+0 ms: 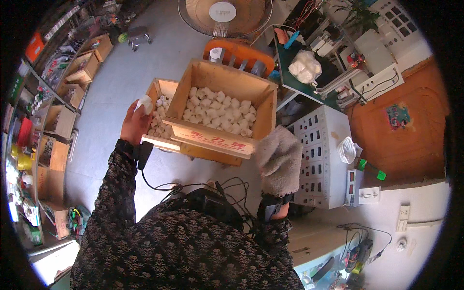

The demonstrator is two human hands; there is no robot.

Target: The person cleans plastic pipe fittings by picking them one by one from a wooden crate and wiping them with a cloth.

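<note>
My left hand holds a white plastic pipe fitting in its fingertips, above the left edge of a lower wooden box. That box contains small white fittings. A larger wooden box with red lettering on its front overlaps it on the right. White, short tubular fittings cover its floor. A beige terry cloth covers my right hand, beside the larger box's near right corner. Only the right wrist shows below the cloth, so the fingers are hidden.
An orange chair back and a standing fan are behind the boxes. Close on my right is a white instrument cabinet. Shelves with wooden bins line the left side. Cables hang near my waist.
</note>
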